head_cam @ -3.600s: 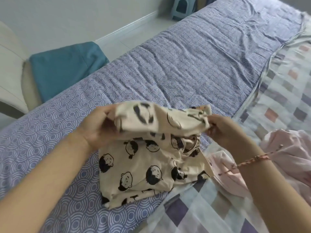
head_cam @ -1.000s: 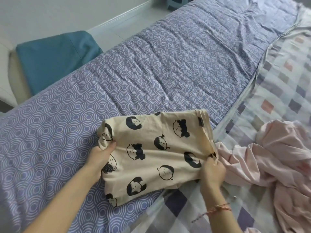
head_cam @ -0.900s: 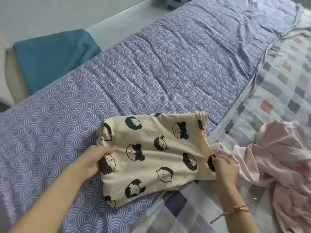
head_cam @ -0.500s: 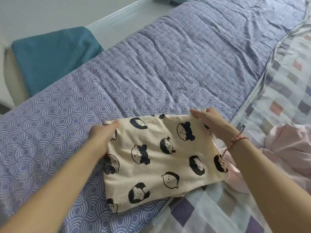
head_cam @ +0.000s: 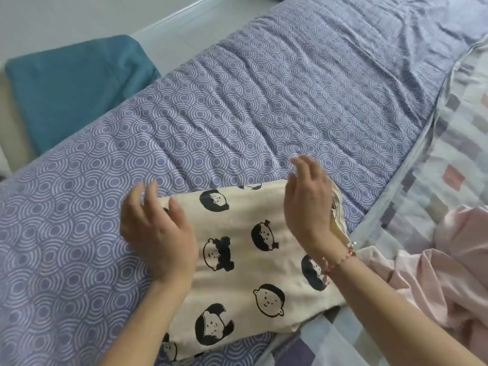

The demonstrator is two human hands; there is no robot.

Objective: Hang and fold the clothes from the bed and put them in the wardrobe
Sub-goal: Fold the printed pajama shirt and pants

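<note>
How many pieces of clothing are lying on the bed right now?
2 that I can make out: the cream face-print garment, folded flat under both open hands, and the crumpled pink garment at right. The pink heap may hide more.

Soft, even daylight – faint shadows; fingers (head_cam: 299, 165) smeared by motion blur, edges bowed by wide-angle distortion.

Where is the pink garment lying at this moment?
In the head view, the pink garment lies crumpled at the right on the checked quilt, beside the folded cream garment.
</note>
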